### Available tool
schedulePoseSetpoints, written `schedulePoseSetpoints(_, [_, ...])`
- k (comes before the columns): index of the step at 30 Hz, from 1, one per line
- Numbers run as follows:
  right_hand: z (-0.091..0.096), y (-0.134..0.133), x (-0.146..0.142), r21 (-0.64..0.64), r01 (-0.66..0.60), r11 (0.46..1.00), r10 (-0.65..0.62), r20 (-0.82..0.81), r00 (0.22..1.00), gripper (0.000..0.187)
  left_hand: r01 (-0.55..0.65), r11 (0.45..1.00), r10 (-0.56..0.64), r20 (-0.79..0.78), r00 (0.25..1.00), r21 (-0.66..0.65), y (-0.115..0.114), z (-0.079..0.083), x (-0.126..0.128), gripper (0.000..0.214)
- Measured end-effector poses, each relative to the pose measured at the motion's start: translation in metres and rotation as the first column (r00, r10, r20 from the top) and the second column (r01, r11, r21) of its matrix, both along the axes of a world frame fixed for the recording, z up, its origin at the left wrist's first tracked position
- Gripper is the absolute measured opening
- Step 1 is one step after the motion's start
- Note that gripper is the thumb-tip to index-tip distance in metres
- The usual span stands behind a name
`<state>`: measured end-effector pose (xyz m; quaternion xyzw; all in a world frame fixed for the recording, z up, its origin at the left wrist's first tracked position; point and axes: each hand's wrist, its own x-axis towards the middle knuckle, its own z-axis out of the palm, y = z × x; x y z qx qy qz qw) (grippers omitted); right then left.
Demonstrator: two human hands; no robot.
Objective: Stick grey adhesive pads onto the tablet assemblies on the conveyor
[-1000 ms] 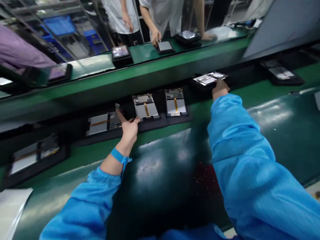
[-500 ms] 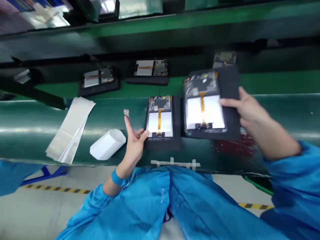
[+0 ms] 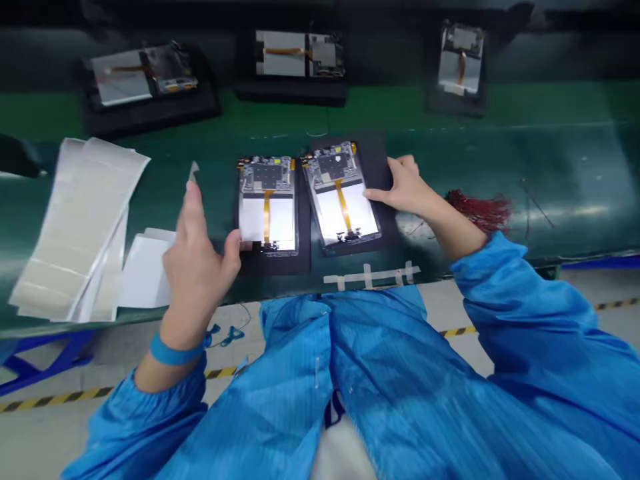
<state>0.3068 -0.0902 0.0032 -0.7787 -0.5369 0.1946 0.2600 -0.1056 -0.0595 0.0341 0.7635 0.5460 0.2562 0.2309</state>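
Two black trays lie side by side on the dark green bench in front of me, each with an opened device showing a silver plate and an orange flex cable. My left hand (image 3: 197, 260) has its thumb on the left tray (image 3: 270, 257), and a small grey tab (image 3: 193, 172) is stuck on its raised fingertip. My right hand (image 3: 407, 190) grips the right edge of the right tray (image 3: 377, 167), which lies tilted against the left one.
A stack of grey-white film sheets (image 3: 75, 227) and a white piece (image 3: 145, 270) lie at the left. Red shreds (image 3: 477, 208) lie right of my right hand. Three more trays with devices (image 3: 300, 60) sit on the conveyor behind. White tape marks (image 3: 370, 275) line the bench's near edge.
My right hand has brought the right tray down from the air onto the bench beside the left one. My left hand stays at the left tray. The view has tipped further downward.
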Motion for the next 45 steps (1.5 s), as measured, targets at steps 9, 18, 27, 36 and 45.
schedulePoseSetpoints(9, [0.066, -0.081, -0.094, 0.088, -0.264, 0.961, 0.269, -0.531, 0.804, 0.034, 0.597, 0.619, -0.027, 0.747, 0.665, -0.510, -0.060, 0.001, 0.063, 0.041])
schedulePoseSetpoints(18, [0.051, -0.091, -0.094, 0.034, 0.021, 0.999, 0.002, -0.578, 0.816, 0.013, 0.483, 0.807, -0.232, 0.570, 0.788, -0.339, -0.068, -0.006, 0.077, 0.069])
schedulePoseSetpoints(27, [0.015, -0.061, -0.088, -0.174, -0.129, 0.976, 0.006, -0.574, 0.819, 0.012, 0.418, 0.869, -0.439, 0.023, 0.898, 0.265, -0.059, -0.047, 0.075, 0.051])
schedulePoseSetpoints(36, [0.015, -0.053, -0.092, -0.192, -0.125, 0.973, 0.018, -0.481, 0.877, 0.013, 0.509, 0.808, -0.522, -0.041, 0.852, 0.297, -0.056, -0.058, 0.087, 0.064])
schedulePoseSetpoints(45, [0.017, -0.051, -0.093, -0.200, -0.137, 0.970, 0.031, -0.458, 0.888, 0.013, 0.515, 0.811, -0.531, -0.022, 0.847, 0.277, -0.052, -0.061, 0.092, 0.058])
